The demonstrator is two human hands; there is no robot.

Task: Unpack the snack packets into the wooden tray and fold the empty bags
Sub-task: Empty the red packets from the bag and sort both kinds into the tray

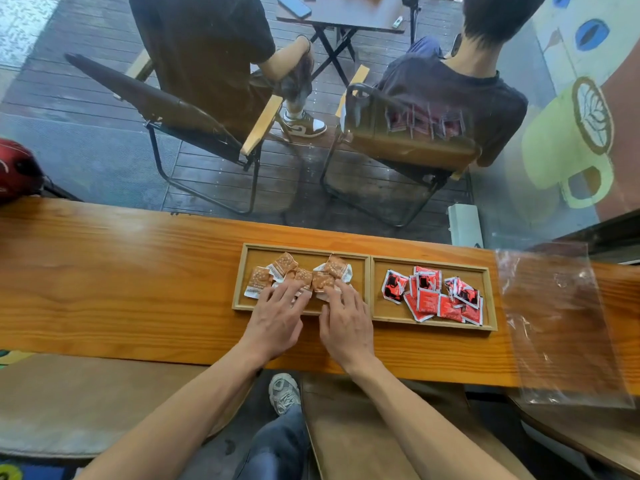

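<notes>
A two-compartment wooden tray (370, 289) lies on the long wooden counter. Its left compartment holds several brown snack packets (287, 265); its right one holds several red snack packets (429, 299). My left hand (277, 320) and my right hand (346, 327) reach into the left compartment side by side, fingers spread flat on the brown packets. Neither hand grips anything that I can see. An empty clear plastic bag (557, 323) lies flat on the counter to the right of the tray.
Beyond the counter (121, 278) is a glass pane; behind it two people sit on folding chairs (194, 133) at a small table. A red helmet (17, 171) sits at the counter's far left. A bench is below the counter.
</notes>
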